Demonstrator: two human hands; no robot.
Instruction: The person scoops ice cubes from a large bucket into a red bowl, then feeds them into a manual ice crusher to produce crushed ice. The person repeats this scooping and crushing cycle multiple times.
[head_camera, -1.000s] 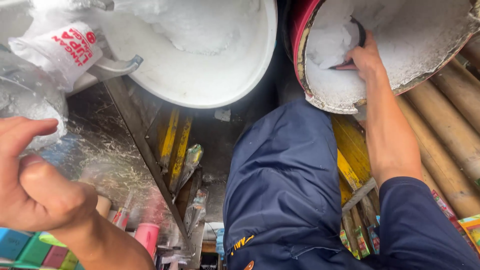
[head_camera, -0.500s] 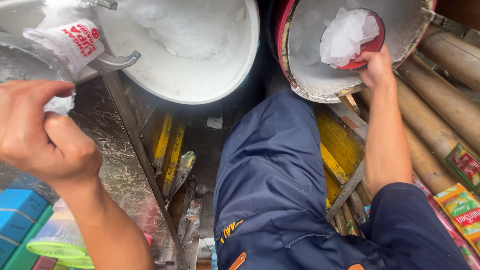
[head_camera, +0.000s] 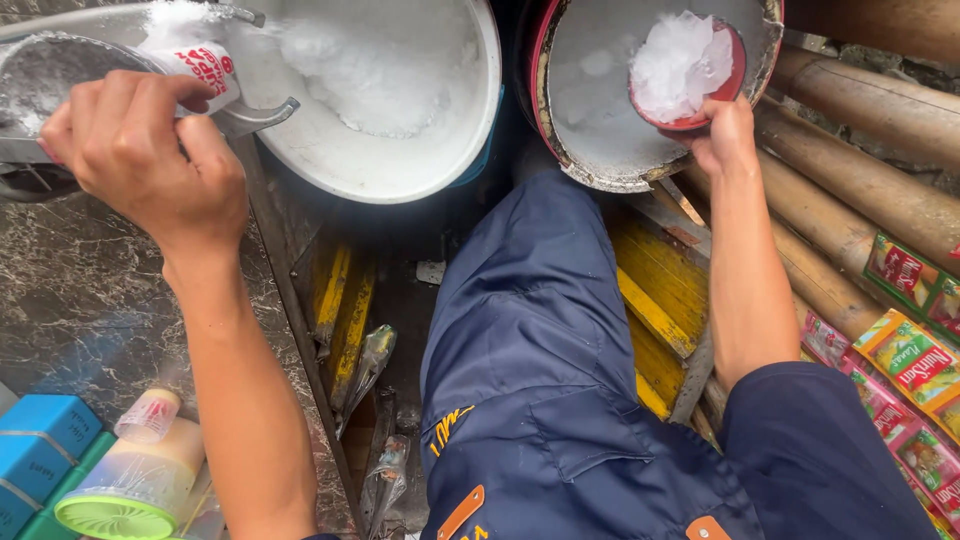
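the right hand grips a red scoop of ice at the bucket rim; the left hand clasps a cup beside the white basin, above the worktop edge.

1. Hands: two; left hand and right hand
2. Red scoop bowls heaped with ice: one
3. Large white basins holding crushed ice: one
4. Red-rimmed round tubs: one
5. Printed white cups: one
6. Blue boxes at lower left: two visible
7. Green-lidded clear containers: one
8. Bamboo poles: at least three; further ones partly hidden
9. Sachet strips: several; exact count cannot be told
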